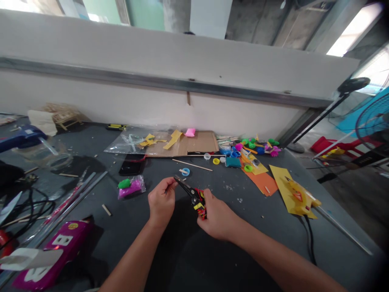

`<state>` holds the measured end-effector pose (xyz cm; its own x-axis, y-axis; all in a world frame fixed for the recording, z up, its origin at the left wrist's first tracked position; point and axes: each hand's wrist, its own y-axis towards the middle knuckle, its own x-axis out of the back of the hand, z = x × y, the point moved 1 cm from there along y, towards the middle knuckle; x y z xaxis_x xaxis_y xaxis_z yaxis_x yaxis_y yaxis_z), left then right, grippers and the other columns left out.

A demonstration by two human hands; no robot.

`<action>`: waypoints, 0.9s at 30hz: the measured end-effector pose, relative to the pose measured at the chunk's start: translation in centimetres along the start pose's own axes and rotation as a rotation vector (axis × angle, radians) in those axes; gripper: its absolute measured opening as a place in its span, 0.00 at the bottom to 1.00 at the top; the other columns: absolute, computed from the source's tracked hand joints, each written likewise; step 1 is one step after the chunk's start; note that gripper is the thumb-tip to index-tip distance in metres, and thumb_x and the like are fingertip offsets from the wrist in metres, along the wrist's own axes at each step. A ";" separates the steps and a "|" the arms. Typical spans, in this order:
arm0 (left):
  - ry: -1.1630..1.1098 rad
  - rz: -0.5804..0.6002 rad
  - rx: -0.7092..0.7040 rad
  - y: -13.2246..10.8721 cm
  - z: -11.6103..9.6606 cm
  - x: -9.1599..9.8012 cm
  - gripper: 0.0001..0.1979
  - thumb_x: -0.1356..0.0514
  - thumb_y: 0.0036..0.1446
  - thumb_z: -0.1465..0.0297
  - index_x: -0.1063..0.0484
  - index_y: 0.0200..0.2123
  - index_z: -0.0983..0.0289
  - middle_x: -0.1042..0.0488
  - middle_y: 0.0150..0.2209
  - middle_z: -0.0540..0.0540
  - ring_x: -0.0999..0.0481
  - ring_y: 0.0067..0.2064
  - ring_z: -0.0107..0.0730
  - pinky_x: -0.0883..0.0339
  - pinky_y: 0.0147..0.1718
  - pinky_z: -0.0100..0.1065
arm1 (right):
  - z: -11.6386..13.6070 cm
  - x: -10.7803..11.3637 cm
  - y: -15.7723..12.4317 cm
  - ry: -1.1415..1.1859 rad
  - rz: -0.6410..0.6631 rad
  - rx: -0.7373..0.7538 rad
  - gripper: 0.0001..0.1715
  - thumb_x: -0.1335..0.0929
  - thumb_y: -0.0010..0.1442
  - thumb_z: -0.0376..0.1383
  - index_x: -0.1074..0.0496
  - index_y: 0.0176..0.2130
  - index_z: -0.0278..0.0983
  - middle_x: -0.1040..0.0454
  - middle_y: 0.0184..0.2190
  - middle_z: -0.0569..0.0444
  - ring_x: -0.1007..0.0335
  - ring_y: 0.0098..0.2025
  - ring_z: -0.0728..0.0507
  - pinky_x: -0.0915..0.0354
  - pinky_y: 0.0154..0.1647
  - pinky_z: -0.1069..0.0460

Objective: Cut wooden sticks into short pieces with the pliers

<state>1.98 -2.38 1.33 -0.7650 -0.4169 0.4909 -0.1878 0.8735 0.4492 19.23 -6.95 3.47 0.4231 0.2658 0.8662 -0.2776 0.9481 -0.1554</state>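
Observation:
My right hand (pixel 218 215) is closed around the red and yellow handles of a pair of snips (pixel 191 193) with narrow black blades. The blades point up and left, their tip by the fingertips of my left hand (pixel 162 201). That hand is closed in a pinch; whatever its fingers hold is too small or hidden to make out. Just beyond the blade tip, a blue ring-shaped cap (pixel 185 172) lies on the dark table with a short pale stick piece on it. A long thin wooden stick (pixel 192 164) lies behind the cap.
Bagged purple and green clay (pixel 131 185) and a dark phone (pixel 131 165) lie left of my hands. A purple power strip (pixel 65 247) sits front left. At right, a yellow glue gun (pixel 299 194) rests on yellow card. Cardboard (pixel 199 142) and colourful clay pieces (pixel 251 142) line the back.

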 end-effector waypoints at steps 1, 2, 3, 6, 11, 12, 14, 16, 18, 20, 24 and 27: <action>-0.001 0.005 0.000 0.0 0.0 0.0 0.07 0.45 0.53 0.69 0.27 0.32 0.62 0.24 0.27 0.49 0.27 0.27 0.27 0.36 0.30 0.26 | 0.0 0.0 0.0 0.009 0.010 -0.005 0.20 0.37 0.49 0.38 0.47 0.41 0.36 0.32 0.33 0.50 0.33 0.31 0.43 0.43 0.29 0.51; -0.002 0.007 -0.002 0.0 0.0 0.0 0.07 0.45 0.53 0.69 0.27 0.31 0.62 0.24 0.26 0.49 0.28 0.27 0.27 0.36 0.29 0.26 | 0.0 0.0 0.0 0.009 0.009 -0.006 0.20 0.37 0.49 0.38 0.47 0.41 0.36 0.32 0.34 0.49 0.33 0.32 0.43 0.42 0.29 0.51; -0.003 0.008 -0.002 0.0 0.0 0.0 0.07 0.45 0.53 0.69 0.26 0.31 0.62 0.24 0.26 0.49 0.28 0.27 0.27 0.36 0.29 0.26 | 0.0 0.1 0.0 -0.001 0.001 -0.006 0.21 0.37 0.48 0.37 0.47 0.42 0.36 0.32 0.35 0.49 0.33 0.32 0.43 0.42 0.30 0.51; 0.005 -0.005 -0.006 0.0 0.1 -0.1 0.07 0.45 0.53 0.69 0.26 0.31 0.61 0.24 0.27 0.49 0.27 0.27 0.28 0.35 0.30 0.27 | 0.0 0.0 0.0 -0.051 -0.047 0.012 0.23 0.36 0.48 0.36 0.47 0.43 0.35 0.33 0.37 0.46 0.33 0.35 0.42 0.40 0.34 0.50; 0.052 -0.034 -0.092 0.0 0.4 0.0 0.07 0.45 0.54 0.70 0.26 0.31 0.61 0.23 0.29 0.51 0.25 0.31 0.30 0.35 0.34 0.28 | -0.1 -0.3 0.1 -0.091 -0.067 0.028 0.25 0.36 0.47 0.36 0.46 0.44 0.34 0.34 0.39 0.44 0.34 0.37 0.41 0.39 0.36 0.49; 0.059 -0.038 -0.114 0.0 0.5 0.1 0.08 0.45 0.54 0.70 0.26 0.31 0.61 0.23 0.30 0.51 0.25 0.32 0.31 0.35 0.34 0.28 | -0.2 -0.3 0.1 -0.091 -0.064 0.027 0.25 0.36 0.47 0.37 0.46 0.44 0.34 0.34 0.39 0.44 0.34 0.37 0.41 0.39 0.36 0.49; 0.072 -0.045 -0.147 0.0 0.6 0.1 0.08 0.46 0.54 0.70 0.26 0.31 0.61 0.23 0.30 0.51 0.25 0.33 0.30 0.35 0.34 0.28 | -0.2 -0.4 0.1 -0.087 -0.060 0.029 0.25 0.36 0.47 0.37 0.47 0.44 0.34 0.34 0.39 0.44 0.33 0.36 0.41 0.39 0.35 0.49; 0.086 -0.054 -0.164 0.0 0.6 0.2 0.07 0.45 0.54 0.71 0.27 0.30 0.61 0.24 0.29 0.51 0.25 0.32 0.30 0.35 0.34 0.28 | -0.1 -0.4 0.1 -0.087 -0.058 0.032 0.25 0.36 0.48 0.37 0.47 0.45 0.34 0.33 0.38 0.45 0.32 0.35 0.41 0.39 0.34 0.49; 0.098 -0.064 -0.168 0.0 0.6 0.3 0.07 0.45 0.54 0.70 0.27 0.30 0.62 0.24 0.28 0.51 0.26 0.31 0.29 0.35 0.33 0.28 | 0.0 -0.3 0.0 -0.096 -0.046 0.018 0.24 0.37 0.48 0.37 0.47 0.44 0.34 0.32 0.36 0.45 0.32 0.33 0.41 0.39 0.32 0.49; 0.098 -0.070 -0.166 0.0 0.6 0.3 0.07 0.45 0.54 0.69 0.27 0.30 0.62 0.24 0.28 0.51 0.26 0.31 0.29 0.35 0.33 0.28 | 0.2 -0.2 0.1 -0.106 -0.034 -0.001 0.22 0.37 0.49 0.37 0.47 0.44 0.34 0.31 0.35 0.46 0.32 0.33 0.41 0.40 0.31 0.49; 0.065 -0.047 -0.133 0.0 0.5 0.2 0.07 0.45 0.55 0.68 0.27 0.31 0.61 0.24 0.30 0.52 0.26 0.31 0.30 0.35 0.34 0.29 | 0.5 -0.2 0.2 -0.132 -0.020 -0.021 0.21 0.37 0.50 0.35 0.46 0.44 0.34 0.31 0.35 0.45 0.31 0.34 0.40 0.41 0.32 0.50; -0.001 0.015 -0.066 0.0 0.3 0.0 0.07 0.45 0.55 0.68 0.28 0.32 0.61 0.24 0.30 0.52 0.26 0.32 0.30 0.34 0.35 0.29 | 0.3 0.1 0.4 -0.130 -0.024 -0.033 0.21 0.36 0.50 0.35 0.46 0.43 0.35 0.30 0.35 0.46 0.31 0.34 0.41 0.42 0.31 0.51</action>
<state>1.80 -2.28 1.11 -0.7682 -0.4035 0.4971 -0.1354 0.8612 0.4898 18.92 -6.62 3.61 0.3133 0.2203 0.9237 -0.2393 0.9596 -0.1477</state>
